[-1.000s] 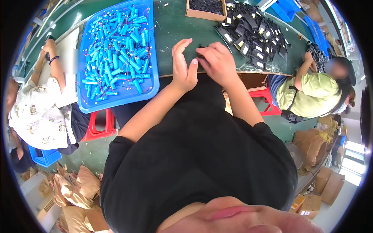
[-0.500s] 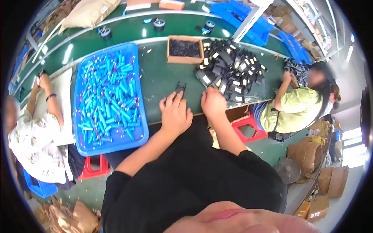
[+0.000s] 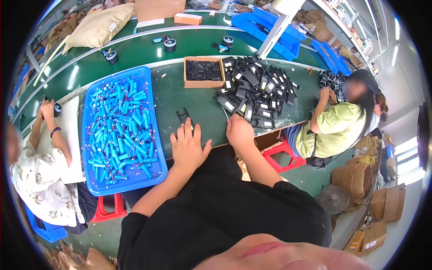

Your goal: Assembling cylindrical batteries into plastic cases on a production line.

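Resting flat, fingers spread and empty, the left hand (image 3: 188, 146) touches a small black plastic holder (image 3: 183, 117) on the green bench; the right hand (image 3: 239, 131), loosely curled, seems between pieces, needing another from the black pile (image 3: 254, 92)

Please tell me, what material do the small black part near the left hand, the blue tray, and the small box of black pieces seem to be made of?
The black part looks like matte moulded plastic: thin, dull, shaped edges. The blue tray seems glossy hard plastic, with a smooth rounded rim. The small box looks like plain brown cardboard, with flat unprinted walls.
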